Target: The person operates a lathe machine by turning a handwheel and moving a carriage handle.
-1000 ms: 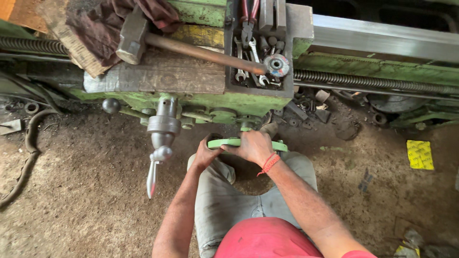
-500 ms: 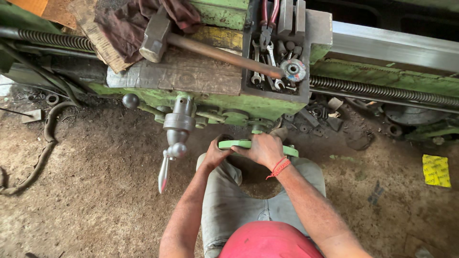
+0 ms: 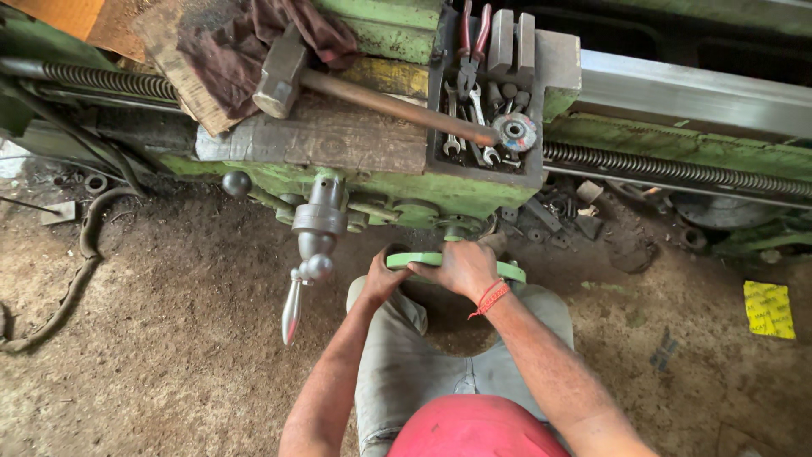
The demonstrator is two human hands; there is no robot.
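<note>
A green handwheel (image 3: 507, 270) sticks out from the front of a green lathe carriage (image 3: 397, 182). My right hand (image 3: 461, 268), with a red thread band at the wrist, grips the wheel's near rim from above. My left hand (image 3: 382, 277) holds the rim's left end, fingers curled around it. Both arms reach forward over my knees in grey trousers. The middle of the wheel is hidden under my right hand.
A metal lever handle (image 3: 306, 264) hangs left of my hands. On the carriage lie a sledgehammer (image 3: 334, 81), a dark rag (image 3: 254, 34) and a tray of wrenches and pliers (image 3: 482, 110). A lead screw (image 3: 677, 167) runs right. A yellow paper (image 3: 768, 309) and a hose (image 3: 68, 279) lie on the dirt floor.
The view has shifted slightly, with the machine sliding right in the frame. Both hands stay on the green handwheel in nearly the same grip.
</note>
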